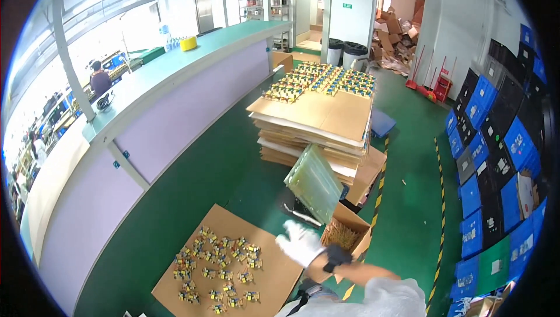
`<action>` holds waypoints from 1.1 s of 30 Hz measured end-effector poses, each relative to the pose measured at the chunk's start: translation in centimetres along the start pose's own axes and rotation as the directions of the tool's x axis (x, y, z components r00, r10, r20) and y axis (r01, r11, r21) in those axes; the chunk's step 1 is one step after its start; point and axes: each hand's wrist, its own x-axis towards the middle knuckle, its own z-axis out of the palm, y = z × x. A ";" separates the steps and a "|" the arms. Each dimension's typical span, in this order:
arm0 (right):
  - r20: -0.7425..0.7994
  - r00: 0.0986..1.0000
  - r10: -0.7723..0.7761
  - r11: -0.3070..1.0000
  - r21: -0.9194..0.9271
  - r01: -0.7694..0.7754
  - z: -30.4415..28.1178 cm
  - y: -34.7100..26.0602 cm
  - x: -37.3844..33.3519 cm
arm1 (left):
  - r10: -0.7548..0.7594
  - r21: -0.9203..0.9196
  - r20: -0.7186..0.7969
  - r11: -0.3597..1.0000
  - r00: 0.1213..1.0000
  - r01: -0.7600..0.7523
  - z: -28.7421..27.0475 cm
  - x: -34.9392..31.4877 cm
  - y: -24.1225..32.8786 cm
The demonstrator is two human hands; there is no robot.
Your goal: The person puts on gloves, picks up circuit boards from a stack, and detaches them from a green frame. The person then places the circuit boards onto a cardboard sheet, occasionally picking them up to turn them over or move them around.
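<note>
Nearest the camera, a pale, loose sleeve (379,299) came in at the lower right of the frame, leading past a black wristband (337,257) to the right hand (300,242) in a white glove. Its fingers were loosely spread, with nothing visible in their hold; the left hand was out of view. Small yellow-and-blue wired components (225,275) lay in loose clusters on a flat cardboard sheet (271,264) at the lower left, over whose right edge the hand hung. More components (318,81) stood in dense rows on a stack of cardboard sheets (321,110) at upper centre. Just right of the hand, an open carton (360,234) held thin, straw-coloured pieces. Judging by this, the step was handling the components on the lower sheet, though whether laying out or gathering could not be told; the next move probably called for closing gently on one.
</note>
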 end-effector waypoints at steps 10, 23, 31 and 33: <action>-0.778 0.622 0.089 0.984 -0.028 -0.176 -26.5 10.5 22.3 | -0.065 -0.409 -0.078 0.912 0.995 0.028 4.5 -2.0 6.2; -0.545 0.838 0.014 0.807 -0.488 -0.331 -35.5 16.2 35.8 | 0.111 -0.419 0.207 0.908 0.972 -0.014 8.5 -8.2 20.5; -0.193 0.950 0.247 0.867 -0.393 -0.306 -35.8 20.4 40.2 | 0.179 -0.360 0.186 0.927 0.966 -0.102 8.9 -5.7 23.0; -0.119 0.960 0.255 0.905 -0.320 -0.280 -35.7 20.5 40.4 | 0.159 -0.375 0.205 0.924 0.966 -0.072 8.6 -5.9 23.7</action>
